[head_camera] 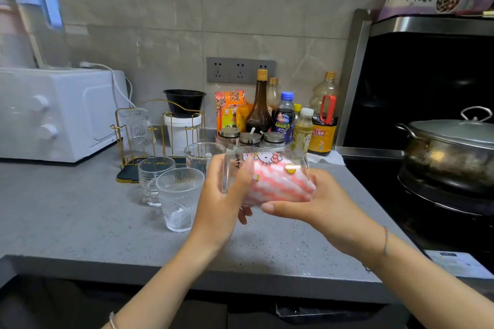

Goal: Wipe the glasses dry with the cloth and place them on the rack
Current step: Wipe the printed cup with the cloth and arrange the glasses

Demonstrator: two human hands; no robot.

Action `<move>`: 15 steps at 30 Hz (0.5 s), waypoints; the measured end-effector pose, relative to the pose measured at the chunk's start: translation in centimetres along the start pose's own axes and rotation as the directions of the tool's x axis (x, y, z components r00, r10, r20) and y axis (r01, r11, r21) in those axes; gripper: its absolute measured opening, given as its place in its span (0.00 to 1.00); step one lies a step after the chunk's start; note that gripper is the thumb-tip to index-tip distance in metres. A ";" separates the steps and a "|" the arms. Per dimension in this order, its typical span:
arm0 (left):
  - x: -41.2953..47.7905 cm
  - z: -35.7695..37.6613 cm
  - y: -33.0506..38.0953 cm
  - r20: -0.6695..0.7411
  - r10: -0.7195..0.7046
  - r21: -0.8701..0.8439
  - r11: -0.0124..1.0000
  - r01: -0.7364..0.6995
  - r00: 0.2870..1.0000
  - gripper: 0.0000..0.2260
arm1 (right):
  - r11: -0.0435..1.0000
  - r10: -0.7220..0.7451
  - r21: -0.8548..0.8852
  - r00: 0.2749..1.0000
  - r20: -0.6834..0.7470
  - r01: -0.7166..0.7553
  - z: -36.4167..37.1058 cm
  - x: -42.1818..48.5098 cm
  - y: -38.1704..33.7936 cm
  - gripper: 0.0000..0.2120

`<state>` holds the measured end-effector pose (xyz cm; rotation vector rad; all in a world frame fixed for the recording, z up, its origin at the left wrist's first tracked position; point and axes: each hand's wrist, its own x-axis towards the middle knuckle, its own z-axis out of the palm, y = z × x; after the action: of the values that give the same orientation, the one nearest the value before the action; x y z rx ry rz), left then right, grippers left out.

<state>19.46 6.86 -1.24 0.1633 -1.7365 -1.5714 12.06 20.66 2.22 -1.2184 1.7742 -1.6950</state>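
Note:
My left hand (223,195) grips a clear glass with a cartoon cat print (267,160), held tilted above the counter. A pink and white patterned cloth (278,184) is stuffed inside it, and my right hand (315,205) holds the cloth at the glass's mouth. A gold wire rack (160,128) stands behind, with one ribbed glass (137,125) hung upside down on it. Three more glasses stand on the counter to the left: a ribbed one (179,197), one behind it (153,176), and a plain one (200,155).
A white microwave (53,112) sits at the left. Bottles and spice jars (280,120) line the wall behind the glasses. A stove with a lidded steel pot (449,147) is at the right. The grey counter (80,216) ends at its front edge near me.

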 end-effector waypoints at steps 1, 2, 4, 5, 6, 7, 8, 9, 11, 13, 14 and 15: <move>0.0 -0.2 -0.1 0.006 0.050 0.025 0.998 -0.050 0.999 0.20 | 0.998 0.033 0.060 0.999 -0.002 -0.033 -0.1 0.1 -0.1 0.16; 0.1 -0.5 -0.2 0.019 0.089 0.047 0.995 -0.090 0.996 0.21 | 0.992 0.057 0.112 0.998 0.012 -0.058 -0.4 0.1 -0.3 0.17; 0.3 -1.0 -0.4 0.061 0.151 0.086 0.984 -0.156 0.987 0.20 | 0.980 0.075 0.177 0.993 0.088 -0.089 -0.7 0.2 -0.5 0.20; 0.4 -1.2 -0.4 0.091 0.182 0.102 0.976 -0.191 0.979 0.20 | 0.974 0.065 0.207 0.987 0.144 -0.095 -0.6 0.1 -0.6 0.20; 0.4 -1.3 -0.4 0.130 0.215 0.106 0.968 -0.229 0.968 0.20 | 0.965 0.050 0.245 0.979 0.198 -0.099 -0.6 0.1 -0.7 0.19; 0.4 -1.4 -0.3 0.175 0.250 0.098 0.958 -0.270 0.952 0.20 | 0.951 0.036 0.291 0.969 0.245 -0.109 -0.5 0.0 -0.6 0.20; 0.3 -1.4 -0.3 0.217 0.285 0.094 0.946 -0.310 0.934 0.21 | 0.931 0.029 0.340 0.958 0.285 -0.130 -0.5 0.0 -0.6 0.20; 0.3 -1.5 -0.3 0.246 0.316 0.097 0.933 -0.347 0.916 0.22 | 0.910 0.025 0.384 0.947 0.319 -0.154 -0.5 -0.1 -0.7 0.20; 0.2 -1.6 -0.2 0.277 0.345 0.117 0.914 -0.388 0.897 0.26 | 0.894 0.023 0.412 0.936 0.352 -0.177 -0.4 -0.2 -0.7 0.21; 0.3 -1.6 -0.3 0.288 0.343 0.121 0.913 -0.389 0.894 0.27 | 0.917 0.056 0.359 0.946 0.318 -0.175 -0.2 -0.2 -0.9 0.17; 0.2 -1.6 -0.4 0.288 0.341 0.122 0.914 -0.387 0.895 0.27 | 0.928 0.075 0.331 0.957 0.279 -0.169 -0.1 -0.2 -0.9 0.13; 0.2 -1.6 -0.5 0.288 0.333 0.122 0.917 -0.380 0.898 0.27 | 0.934 0.092 0.317 0.967 0.239 -0.167 0.0 -0.2 -0.9 0.10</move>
<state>20.12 5.36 -1.76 -0.2802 -1.9771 -1.2087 12.47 20.93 2.99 -1.0652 1.3375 -1.6307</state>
